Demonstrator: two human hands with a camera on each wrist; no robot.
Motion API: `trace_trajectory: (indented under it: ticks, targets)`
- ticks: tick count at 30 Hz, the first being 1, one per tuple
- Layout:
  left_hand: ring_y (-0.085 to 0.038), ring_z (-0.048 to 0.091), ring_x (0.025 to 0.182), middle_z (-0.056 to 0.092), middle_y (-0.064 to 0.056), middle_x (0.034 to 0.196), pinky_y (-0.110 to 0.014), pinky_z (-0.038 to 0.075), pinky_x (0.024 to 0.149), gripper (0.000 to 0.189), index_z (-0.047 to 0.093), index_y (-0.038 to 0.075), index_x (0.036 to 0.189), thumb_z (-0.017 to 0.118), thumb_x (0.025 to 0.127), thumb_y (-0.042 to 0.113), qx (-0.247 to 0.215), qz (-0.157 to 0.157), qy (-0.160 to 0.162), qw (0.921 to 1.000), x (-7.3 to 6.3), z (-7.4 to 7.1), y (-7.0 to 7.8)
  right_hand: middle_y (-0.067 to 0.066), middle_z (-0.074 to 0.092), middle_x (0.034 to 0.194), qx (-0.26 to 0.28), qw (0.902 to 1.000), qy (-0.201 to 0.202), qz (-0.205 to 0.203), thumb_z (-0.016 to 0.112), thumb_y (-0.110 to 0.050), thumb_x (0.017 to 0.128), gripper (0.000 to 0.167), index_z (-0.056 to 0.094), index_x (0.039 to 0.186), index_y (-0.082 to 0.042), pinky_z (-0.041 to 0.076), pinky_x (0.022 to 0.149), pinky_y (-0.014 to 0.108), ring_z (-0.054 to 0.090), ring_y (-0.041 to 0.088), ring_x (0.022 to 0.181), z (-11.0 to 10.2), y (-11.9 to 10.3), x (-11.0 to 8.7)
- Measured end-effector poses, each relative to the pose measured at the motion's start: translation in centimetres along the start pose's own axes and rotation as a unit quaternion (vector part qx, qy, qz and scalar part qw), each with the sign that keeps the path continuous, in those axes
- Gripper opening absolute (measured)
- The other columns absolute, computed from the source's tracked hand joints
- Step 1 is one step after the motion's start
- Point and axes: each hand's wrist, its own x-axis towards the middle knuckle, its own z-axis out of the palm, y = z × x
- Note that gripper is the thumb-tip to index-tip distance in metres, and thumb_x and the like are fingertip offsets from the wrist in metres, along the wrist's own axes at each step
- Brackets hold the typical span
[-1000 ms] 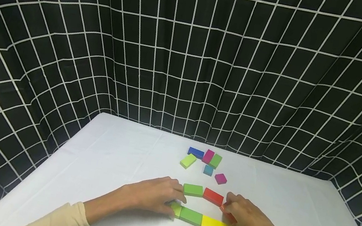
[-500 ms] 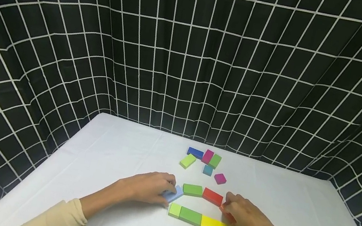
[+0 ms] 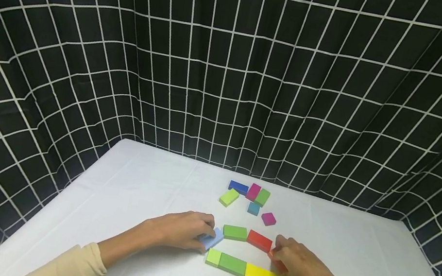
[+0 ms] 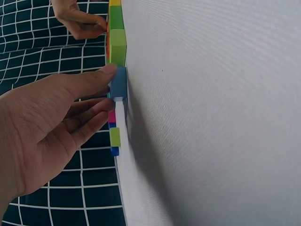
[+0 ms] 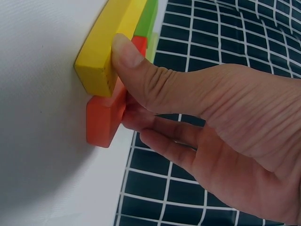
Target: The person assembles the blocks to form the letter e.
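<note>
My left hand [image 3: 182, 231] pinches a light blue block [image 4: 120, 84] between thumb and fingers; the block lies at a slant at the left end of an arrangement on the white table. My right hand [image 3: 302, 268] is at the right end, its thumb on the yellow block [image 5: 101, 56] and its fingers at the far side of an orange block [image 5: 100, 122]. The front row runs from a small light green block [image 3: 213, 257] through a green block [image 3: 232, 265] to the yellow one. Behind it lie another green block [image 3: 235, 232] and a red block [image 3: 259, 241].
Farther back lie loose blocks: a dark blue one [image 3: 238, 187], a magenta one [image 3: 253, 191] against a green one [image 3: 263, 197], a yellow-green one [image 3: 229, 197], a teal one [image 3: 253, 208] and a magenta piece [image 3: 269, 219]. A black gridded curtain [image 3: 230, 85] encloses the table.
My left hand has shifted slightly left and back from the light green block's end, bringing the light blue block into sight beside the rear green block. My right hand has stayed put.
</note>
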Motion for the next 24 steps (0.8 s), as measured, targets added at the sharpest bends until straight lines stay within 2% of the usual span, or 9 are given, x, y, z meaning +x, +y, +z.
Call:
trace_trajectory:
  ticks: [7, 19, 22, 24]
  targets:
    - [0.001, 0.058, 0.093, 0.07, 0.002, 0.117, -0.013, 0.053, 0.087, 0.037, 0.077, 0.014, 0.123, 0.082, 0.091, 0.031, -0.002, -0.011, -0.006, 0.9999, 0.2, -0.1, 0.0, -0.009, 0.061, 0.091, 0.001, 1.0, 0.0, 0.0, 0.1, -0.014, 0.062, 0.034, 0.079, 0.088, -0.021, 0.064, 0.088, 0.033, 0.056, 0.012, 0.087, 0.0, 0.0, 0.0]
    - [0.002, 0.055, 0.09, 0.071, 0.004, 0.115, -0.013, 0.052, 0.086, 0.042, 0.076, 0.016, 0.125, 0.085, 0.088, 0.033, 0.002, -0.007, -0.014, 0.9999, 0.6, -0.5, 0.0, -0.009, 0.062, 0.09, 0.003, 1.0, -0.001, -0.002, 0.1, -0.014, 0.062, 0.035, 0.079, 0.089, -0.022, 0.065, 0.089, 0.034, 0.056, 0.011, 0.085, 0.0, 0.2, -0.1]
    - [0.0, 0.059, 0.092, 0.071, 0.003, 0.117, -0.013, 0.053, 0.087, 0.043, 0.076, 0.015, 0.127, 0.085, 0.088, 0.033, -0.003, -0.008, -0.012, 0.9999, 0.9, -1.0, -0.1, -0.009, 0.061, 0.09, 0.004, 1.0, 0.0, -0.003, 0.1, -0.015, 0.062, 0.035, 0.079, 0.089, -0.021, 0.064, 0.088, 0.034, 0.056, 0.011, 0.085, 0.1, 0.2, 0.0]
    - [-0.003, 0.063, 0.096, 0.071, 0.002, 0.119, -0.015, 0.055, 0.089, 0.041, 0.075, 0.014, 0.128, 0.081, 0.092, 0.032, -0.004, -0.011, -0.006, 0.9999, 1.4, -1.5, -0.4, -0.009, 0.061, 0.09, 0.002, 1.0, 0.0, -0.002, 0.1, -0.015, 0.062, 0.034, 0.08, 0.088, -0.021, 0.064, 0.088, 0.033, 0.055, 0.011, 0.085, 0.1, 0.2, 0.0]
